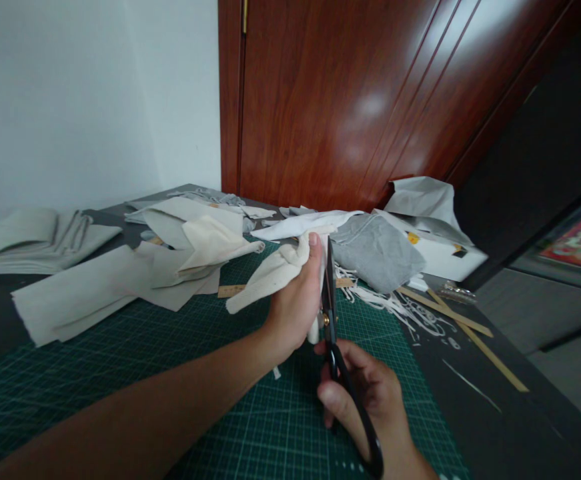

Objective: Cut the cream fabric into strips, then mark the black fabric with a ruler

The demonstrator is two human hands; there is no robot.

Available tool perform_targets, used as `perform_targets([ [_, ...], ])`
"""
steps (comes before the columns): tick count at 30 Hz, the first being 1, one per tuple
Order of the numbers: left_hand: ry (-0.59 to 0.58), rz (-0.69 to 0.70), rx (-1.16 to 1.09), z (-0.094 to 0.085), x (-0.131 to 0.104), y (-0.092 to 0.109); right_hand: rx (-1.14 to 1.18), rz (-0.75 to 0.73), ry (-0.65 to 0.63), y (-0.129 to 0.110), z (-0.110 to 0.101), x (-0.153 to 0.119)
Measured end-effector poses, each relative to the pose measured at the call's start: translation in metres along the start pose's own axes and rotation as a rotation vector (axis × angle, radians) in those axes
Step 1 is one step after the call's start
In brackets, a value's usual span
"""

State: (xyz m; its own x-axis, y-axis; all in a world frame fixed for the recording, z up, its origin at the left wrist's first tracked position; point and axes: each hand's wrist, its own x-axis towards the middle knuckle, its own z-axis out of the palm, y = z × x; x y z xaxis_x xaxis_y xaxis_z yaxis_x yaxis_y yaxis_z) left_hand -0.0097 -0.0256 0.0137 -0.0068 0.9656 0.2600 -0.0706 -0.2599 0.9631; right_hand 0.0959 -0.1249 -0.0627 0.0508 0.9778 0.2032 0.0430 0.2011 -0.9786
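Note:
My left hand (297, 303) is closed on a cream piece of cloth (270, 273), its thumb pressed on top and the cloth hanging out to the left. Black-handled scissors (330, 313) are in my right hand (370, 393), with fingers and thumb at the handles. The blades point away from me and lie right beside the cloth's edge, against my left fingers. Whether they are biting into the fabric I cannot tell. Below both hands spreads a green cutting mat (250, 400). A small white scrap (277, 373) lies on it under my left wrist.
Folded pale cloth (50, 240) and loose fabric pieces (95, 287) lie on the left. Grey fabric (380, 250), a white box (450, 257), white cords (385, 300) and wooden strips (475, 333) are on the right. A wooden ruler (230, 291) passes behind my left hand. A red-brown door (330, 100) stands behind.

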Motion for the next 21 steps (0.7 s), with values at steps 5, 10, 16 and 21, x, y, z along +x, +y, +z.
perform_targets([
  [5, -0.008, 0.018, 0.0, -0.0002, -0.0004, 0.0017, 0.013, 0.011, 0.009, -0.0007, 0.0, -0.0003],
  [10, 0.0, 0.034, -0.002, -0.0008, -0.0013, 0.0006, 0.014, 0.021, 0.01, -0.0017, 0.0001, -0.0004],
  [16, 0.009, 0.077, 0.003, -0.0016, -0.0015, 0.0008, -0.021, 0.019, 0.013, -0.0042, -0.0001, -0.0006],
  [21, 0.027, 0.089, -0.037, 0.0009, -0.0004, 0.0, -0.034, 0.038, 0.038, -0.0046, 0.0012, -0.0021],
])
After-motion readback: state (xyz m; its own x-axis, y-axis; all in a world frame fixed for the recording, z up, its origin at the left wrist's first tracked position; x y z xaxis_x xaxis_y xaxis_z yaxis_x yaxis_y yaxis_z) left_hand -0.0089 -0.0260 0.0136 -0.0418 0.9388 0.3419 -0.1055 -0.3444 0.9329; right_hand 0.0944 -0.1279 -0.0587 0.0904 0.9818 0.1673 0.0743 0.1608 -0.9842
